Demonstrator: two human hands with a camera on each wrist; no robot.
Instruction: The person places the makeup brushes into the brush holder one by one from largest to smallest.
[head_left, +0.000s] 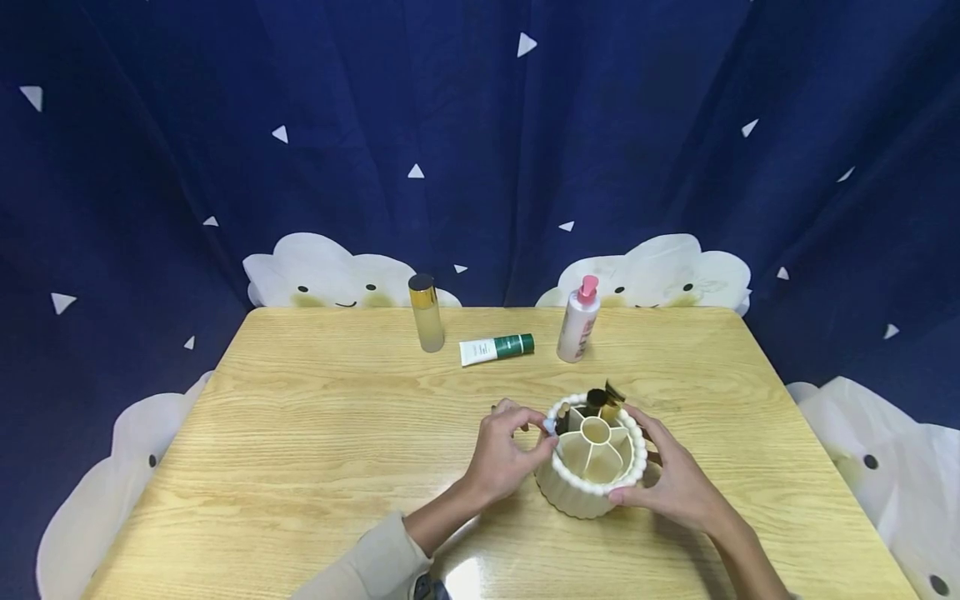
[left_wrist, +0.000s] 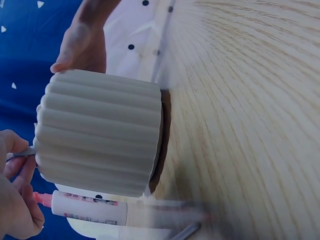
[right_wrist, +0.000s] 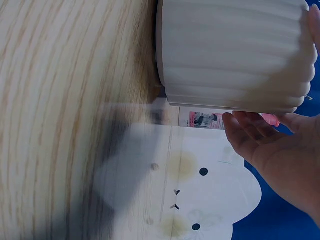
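A cream, ribbed round organizer (head_left: 576, 492) with a beaded rim and divided compartments stands at the right of the table. My left hand (head_left: 504, 454) is at its left rim, pinching a small pale blue-grey item (left_wrist: 30, 150) between thumb and fingers; its lower part is hidden, and I cannot tell its kind. Around the organizer's right side, my right hand (head_left: 671, 479) holds the wall, thumb near the front rim and fingers behind. Inside the back compartments are a black-topped item (head_left: 596, 397) and a gold-and-dark item (head_left: 613, 400). The front compartments show bare bottoms.
Behind the organizer stands a white pump bottle (head_left: 577, 329) with a pink top. A white-and-green tube (head_left: 497, 349) lies at the back middle, beside an upright frosted bottle (head_left: 428, 321) with a gold-and-black cap. A dark blue curtain (head_left: 480, 150) hangs beyond the table's back edge.
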